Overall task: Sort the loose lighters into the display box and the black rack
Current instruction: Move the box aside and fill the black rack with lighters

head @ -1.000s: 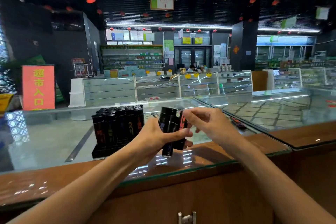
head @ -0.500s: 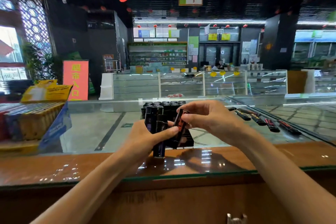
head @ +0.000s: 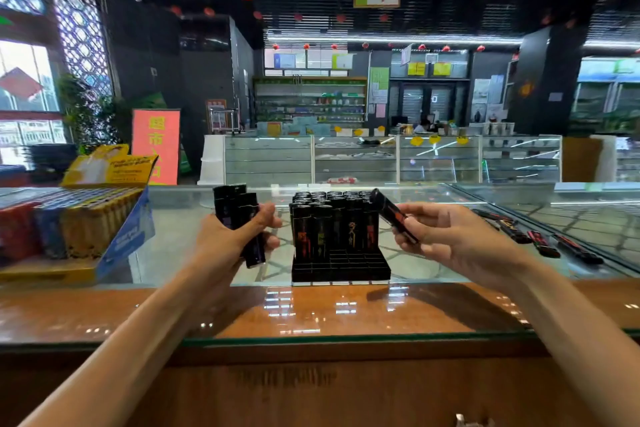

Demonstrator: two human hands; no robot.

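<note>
Black plastic lighters [head: 235, 206], perhaps three though the count cannot be told for sure, are being gripped upright as a bundle in the left hand [head: 228, 239], with the thumb curled across their fronts, just left of the black slotted plastic rack [head: 341, 265] standing on the glass counter top [head: 180, 253]. A single black lighter with red print [head: 389, 211] is being pinched at its lower end by the right hand [head: 450, 239] and is being held tilted, its cap leaning toward the rack's right rear corner. The rear rows are being filled by upright lighters [head: 329, 218], while the front slots are being left empty. More loose black-and-red lighters [head: 543, 243] are lying flat on the glass well to the right, and the blue-and-yellow cardboard display box [head: 126, 239] is sitting at far left. If the tilted lighter is being lowered askew, a slot wall could be caught or standing neighbours toppled; the bundle could also be let slip while attention is being given to the right.
</note>
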